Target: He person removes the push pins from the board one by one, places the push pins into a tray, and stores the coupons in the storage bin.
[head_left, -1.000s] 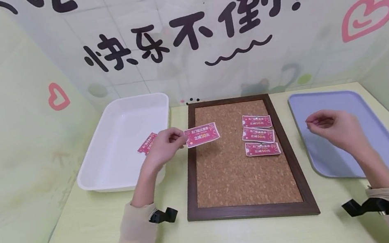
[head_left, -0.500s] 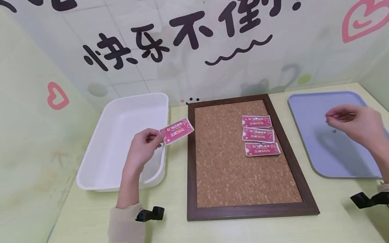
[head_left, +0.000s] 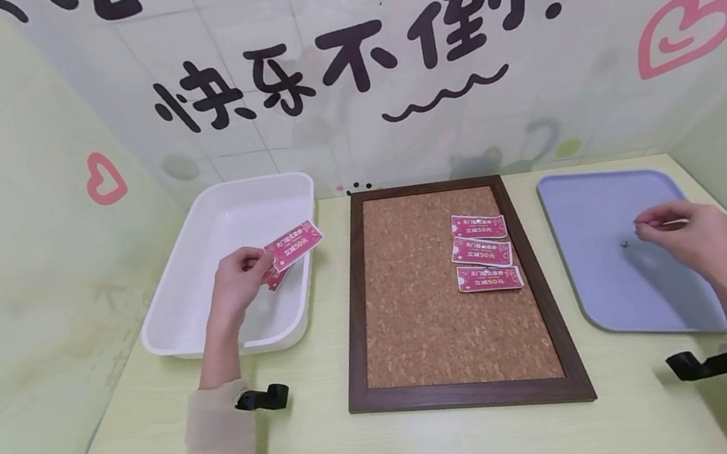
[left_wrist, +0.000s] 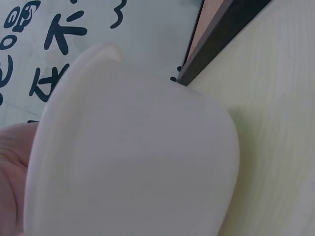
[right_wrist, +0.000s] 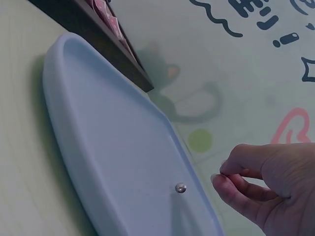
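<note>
At nine o'clock from the corkboard (head_left: 435,341), left hand (head_left: 237,283) pinching coupon (head_left: 292,245) over tub (head_left: 244,224), at three, right hand (head_left: 695,231), fingertips together, contents unclear

A small booth-like work corner is shown; what building it belongs to cannot be told. Black devices (head_left: 265,397) are strapped on just behind the left hand (head_left: 236,287) and right hand (head_left: 696,238). Beyond these, the pale table (head_left: 478,447) is closed off by a printed backdrop (head_left: 353,151), marked with large black characters (head_left: 359,65), and flanked by pale green walls (head_left: 13,268).
</note>
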Available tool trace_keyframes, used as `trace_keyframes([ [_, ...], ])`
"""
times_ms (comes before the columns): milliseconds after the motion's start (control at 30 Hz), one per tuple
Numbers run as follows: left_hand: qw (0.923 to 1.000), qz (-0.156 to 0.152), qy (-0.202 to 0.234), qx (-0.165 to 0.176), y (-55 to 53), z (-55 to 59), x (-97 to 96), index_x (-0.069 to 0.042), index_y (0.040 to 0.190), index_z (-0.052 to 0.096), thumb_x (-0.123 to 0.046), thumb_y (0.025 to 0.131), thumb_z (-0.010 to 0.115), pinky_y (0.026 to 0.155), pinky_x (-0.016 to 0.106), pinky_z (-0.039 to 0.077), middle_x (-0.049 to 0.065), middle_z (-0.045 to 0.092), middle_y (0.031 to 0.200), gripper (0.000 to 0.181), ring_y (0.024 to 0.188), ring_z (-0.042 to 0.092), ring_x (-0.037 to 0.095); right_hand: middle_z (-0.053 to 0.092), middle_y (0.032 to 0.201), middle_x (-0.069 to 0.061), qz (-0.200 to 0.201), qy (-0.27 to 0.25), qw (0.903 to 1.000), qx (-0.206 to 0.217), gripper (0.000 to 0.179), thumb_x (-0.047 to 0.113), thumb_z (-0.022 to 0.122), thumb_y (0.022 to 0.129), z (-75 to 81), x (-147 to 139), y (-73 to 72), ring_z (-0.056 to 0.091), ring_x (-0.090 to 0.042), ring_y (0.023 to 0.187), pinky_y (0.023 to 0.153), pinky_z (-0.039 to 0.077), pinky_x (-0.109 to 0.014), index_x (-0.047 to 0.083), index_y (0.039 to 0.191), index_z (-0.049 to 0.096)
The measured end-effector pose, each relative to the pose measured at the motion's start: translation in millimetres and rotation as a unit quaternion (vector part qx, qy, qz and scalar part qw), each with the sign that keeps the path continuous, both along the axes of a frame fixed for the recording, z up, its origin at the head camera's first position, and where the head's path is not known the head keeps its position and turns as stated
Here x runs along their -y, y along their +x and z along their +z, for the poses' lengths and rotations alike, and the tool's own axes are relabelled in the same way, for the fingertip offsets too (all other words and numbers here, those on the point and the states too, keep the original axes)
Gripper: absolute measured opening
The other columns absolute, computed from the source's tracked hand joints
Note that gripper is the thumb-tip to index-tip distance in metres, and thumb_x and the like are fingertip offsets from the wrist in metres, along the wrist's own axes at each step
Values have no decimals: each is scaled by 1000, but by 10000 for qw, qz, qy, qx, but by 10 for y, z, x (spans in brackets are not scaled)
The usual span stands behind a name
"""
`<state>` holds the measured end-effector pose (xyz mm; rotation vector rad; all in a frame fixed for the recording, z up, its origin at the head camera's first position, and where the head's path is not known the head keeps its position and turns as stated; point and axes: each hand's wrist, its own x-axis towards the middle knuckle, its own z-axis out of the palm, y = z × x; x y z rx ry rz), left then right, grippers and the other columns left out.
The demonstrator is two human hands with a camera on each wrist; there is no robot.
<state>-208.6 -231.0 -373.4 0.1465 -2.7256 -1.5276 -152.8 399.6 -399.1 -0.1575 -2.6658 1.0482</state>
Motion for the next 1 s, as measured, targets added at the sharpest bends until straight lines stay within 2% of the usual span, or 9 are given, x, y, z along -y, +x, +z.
trace_keyframes([
  [167,9998,200,4,75,-31,-39,122,9,122,60,-20,103,58,69,23,47,18,61,104,35,93,59,28,59,71,37,10,-50,9999,102,5,14,73,89,-62,-83,18,52,20,69,56,41,-11,17,85,76],
  [400,9984,487,124,263,-93,-74,252,9,124,58,-21,103,56,84,32,53,13,60,102,37,99,63,29,59,70,36,-5,-43,9994,339,12,14,73,89,-132,-176,54,51,18,68,58,39,-12,23,82,76],
  [567,9972,611,187,379,-156,-128,356,10,126,57,-20,103,57,82,28,54,10,59,100,38,94,62,22,57,72,35,-37,257,9982,544,7,19,73,91,-174,-216,51,49,16,68,59,39,-16,15,85,76],
  [833,9959,723,54,538,-243,-134,529,10,129,55,-21,104,54,81,26,54,11,58,101,40,88,60,15,57,74,29,-24,630,9958,668,22,22,72,93,-204,-227,28,45,16,68,60,38,-20,0,94,73],
  [1000,9933,768,16,869,-263,-167,588,9,134,52,-22,105,52,84,26,52,12,57,108,43,88,58,12,67,79,11,54,839,9937,744,28,23,71,95,-177,-225,24,43,16,68,60,38,-20,-5,101,71],
])
